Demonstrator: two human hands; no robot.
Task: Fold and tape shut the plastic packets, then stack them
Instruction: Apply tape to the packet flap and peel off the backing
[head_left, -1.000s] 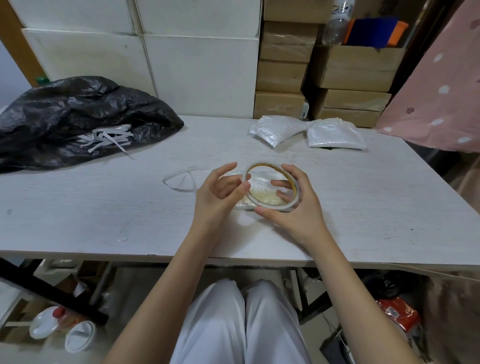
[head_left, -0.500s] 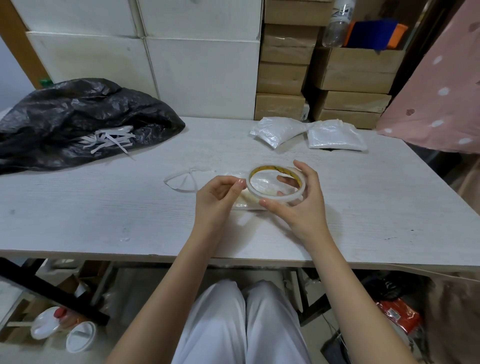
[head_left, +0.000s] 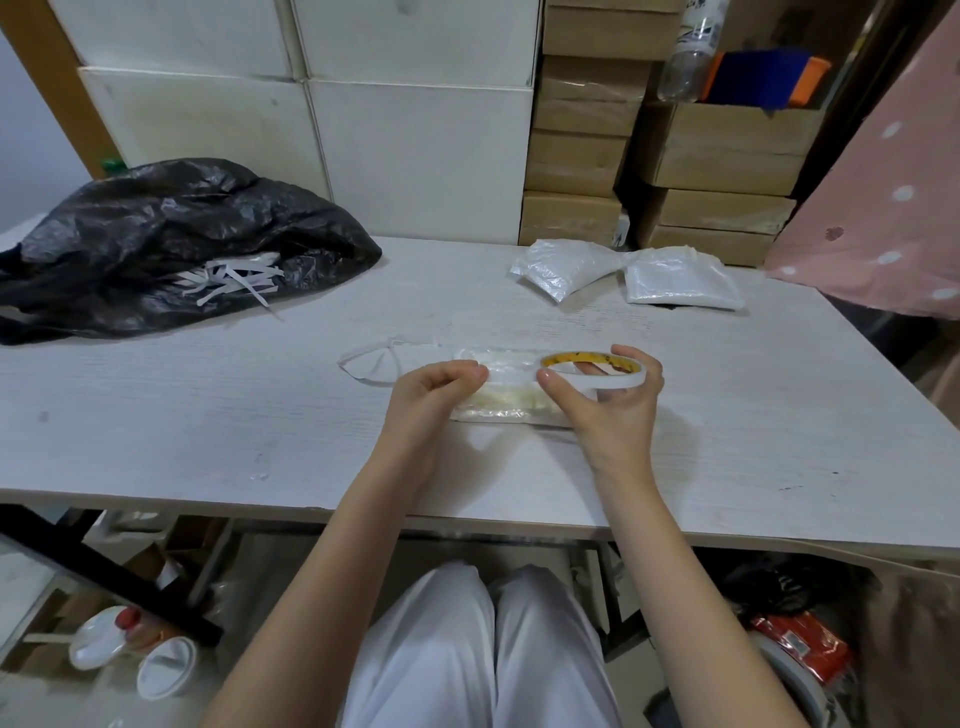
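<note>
Hands drawn apart since a second ago, tape strip stretched between. Table (head_left: 208, 426) bears packet (head_left: 498, 402) under hands, ready for sealing. Right hand (head_left: 610, 410) grips roll (head_left: 592, 375); left hand (head_left: 434, 395) pinches tape end.

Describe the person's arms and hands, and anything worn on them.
Both forearms are bare up to the bottom edge of the frame: no sleeves, gloves, watch or bracelets show. The left hand and right hand show no rings. The fingernails are short and look unpainted.
</note>
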